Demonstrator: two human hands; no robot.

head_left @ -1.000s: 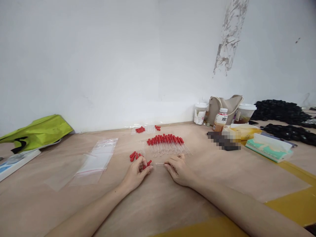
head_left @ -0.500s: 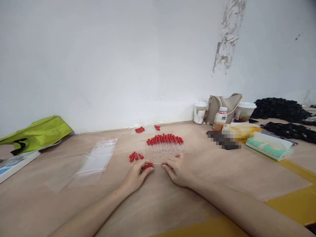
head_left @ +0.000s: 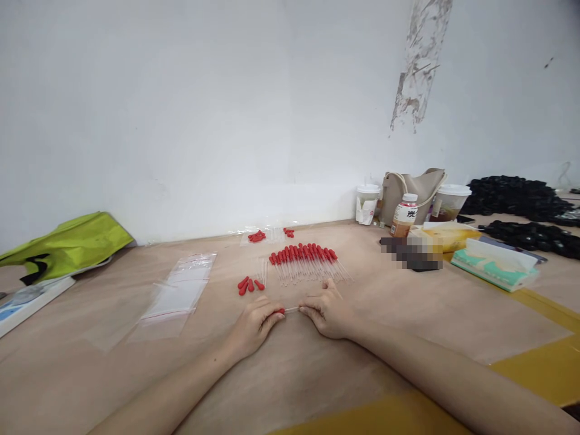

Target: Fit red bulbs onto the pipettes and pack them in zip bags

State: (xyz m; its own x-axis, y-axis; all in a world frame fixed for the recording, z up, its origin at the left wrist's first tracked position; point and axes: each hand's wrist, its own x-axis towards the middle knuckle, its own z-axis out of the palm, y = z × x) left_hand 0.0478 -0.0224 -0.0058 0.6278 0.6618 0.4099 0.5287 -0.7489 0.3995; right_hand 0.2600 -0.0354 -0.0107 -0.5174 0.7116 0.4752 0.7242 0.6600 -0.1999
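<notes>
My left hand (head_left: 258, 323) is closed around a red rubber bulb (head_left: 281, 311), with only its end showing past the fingertips. From the bulb a thin clear dropper tube (head_left: 292, 309) runs right, its other end pinched by my right hand (head_left: 327, 311). Just beyond the hands lies a fanned row of red-capped droppers (head_left: 302, 254), bulbs pointing away. Several loose red bulbs (head_left: 250, 285) rest to the left of that row, beside a few bare clear tubes (head_left: 264, 270).
Clear zip bags (head_left: 179, 290) lie at left, near a yellow-green bag (head_left: 81, 244). More red bulbs (head_left: 257, 236) sit on plastic by the wall. At right stand a bottle (head_left: 405, 216), lidded cups (head_left: 368, 204), a grey bag (head_left: 414, 190) and a tissue pack (head_left: 493, 269).
Both hands have shifted slightly toward me. The left fingers have closed further over the red bulb, so less of it shows, and the tube is still between the hands.
</notes>
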